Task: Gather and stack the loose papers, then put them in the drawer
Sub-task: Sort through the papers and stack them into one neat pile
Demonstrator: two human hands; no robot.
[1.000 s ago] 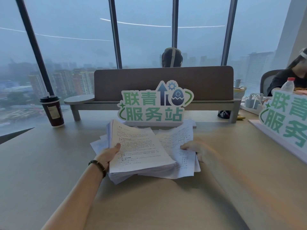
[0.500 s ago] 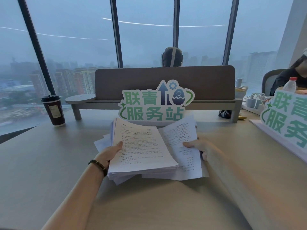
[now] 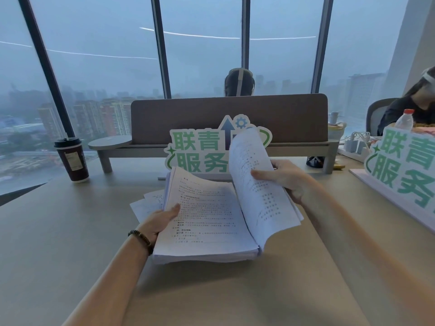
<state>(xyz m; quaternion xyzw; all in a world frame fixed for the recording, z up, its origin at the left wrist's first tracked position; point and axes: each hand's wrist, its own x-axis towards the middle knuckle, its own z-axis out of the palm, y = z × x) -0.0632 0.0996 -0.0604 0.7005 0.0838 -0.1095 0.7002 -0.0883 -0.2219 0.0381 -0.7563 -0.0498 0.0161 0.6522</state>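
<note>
The raised sheets [image 3: 256,184] in the right hand [image 3: 286,178] hide part of the green sign [image 3: 200,152]. The left hand [image 3: 160,218] grips the thick paper stack [image 3: 207,222], thumb on top, covering loose sheets [image 3: 147,203] beneath; a coffee cup [image 3: 71,160] stands well apart.

We see the table [image 3: 58,243] bearing a thick stack of papers [image 3: 207,222] at its middle, with a few loose sheets [image 3: 146,203] poking out from under the stack's left edge. The left hand [image 3: 162,220] grips the stack's left side; the right hand [image 3: 286,180] holds a second sheaf [image 3: 259,184] tilted up against the stack's right side. Behind the papers stands a sign [image 3: 197,154], and behind that a desk divider [image 3: 188,118] on a shelf riser [image 3: 131,147]. A lidded cup [image 3: 71,160] stands far left. A second sign [image 3: 404,165] stands at the right, a bottle [image 3: 404,120] behind it
</note>
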